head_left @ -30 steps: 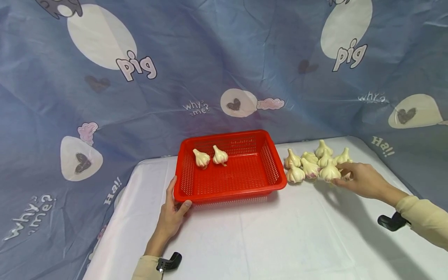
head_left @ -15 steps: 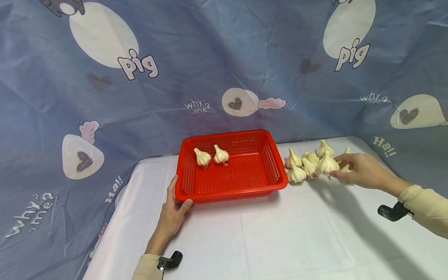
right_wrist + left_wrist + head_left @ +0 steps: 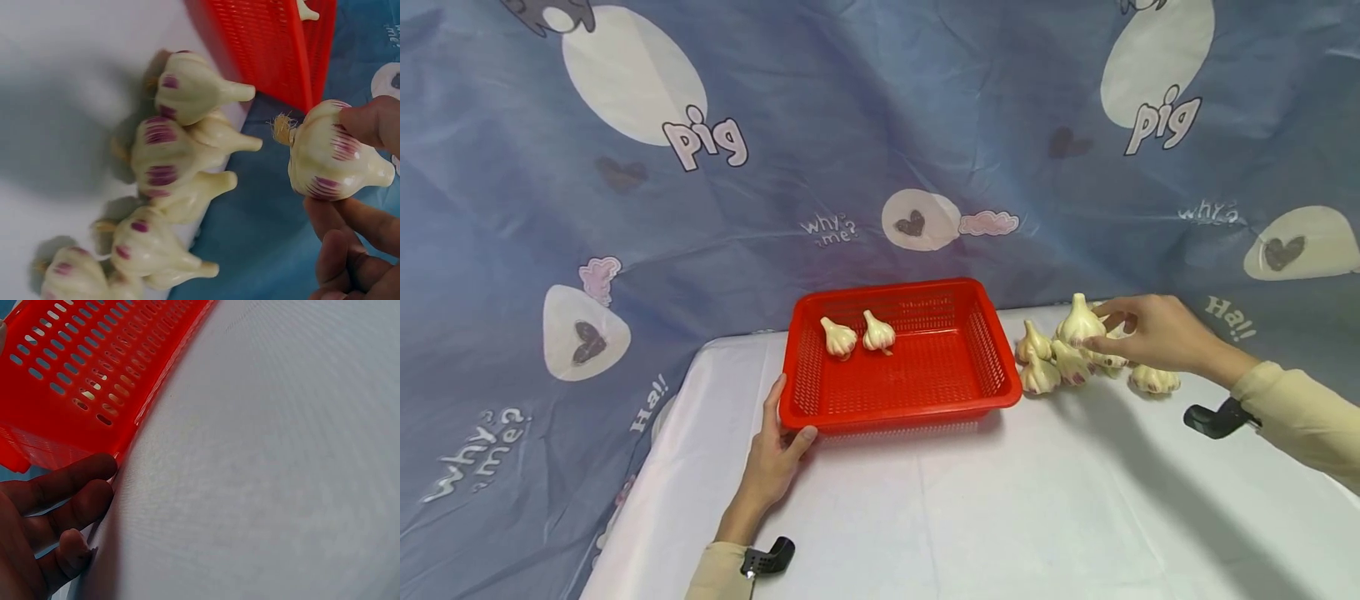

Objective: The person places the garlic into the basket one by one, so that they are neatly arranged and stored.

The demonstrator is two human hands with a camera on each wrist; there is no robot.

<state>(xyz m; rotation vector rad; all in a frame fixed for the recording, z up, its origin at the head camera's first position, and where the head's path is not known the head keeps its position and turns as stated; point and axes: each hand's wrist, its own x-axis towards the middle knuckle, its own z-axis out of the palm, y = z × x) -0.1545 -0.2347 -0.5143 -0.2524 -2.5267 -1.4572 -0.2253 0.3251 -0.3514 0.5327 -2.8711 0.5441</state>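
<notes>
A red perforated basket point(image 3: 895, 412) stands on the white table with two garlic bulbs point(image 3: 840, 339) inside, at its left and back. At its front left corner my left hand point(image 3: 767, 462) grips the rim between thumb and fingers; the left wrist view shows fingertips point(image 3: 94, 497) against the basket's lower edge point(image 3: 119, 434). My right hand point(image 3: 1165, 333) pinches a garlic bulb point(image 3: 1079, 323) by its sides, stem up, above the pile. In the right wrist view that bulb point(image 3: 331, 153) is raised clear of the several bulbs point(image 3: 165, 156) beside the basket.
Several bulbs point(image 3: 1040, 375) lie grouped right of the basket, and one bulb point(image 3: 1154, 380) is at the group's right end. White cloth point(image 3: 1000, 508) covers the table. A blue patterned curtain point(image 3: 820, 167) hangs behind it and along both sides.
My right hand has lifted the garlic bulb from the front of the pile and moved it up and leftward. My left hand keeps its hold on the basket. The view has shifted slightly.
</notes>
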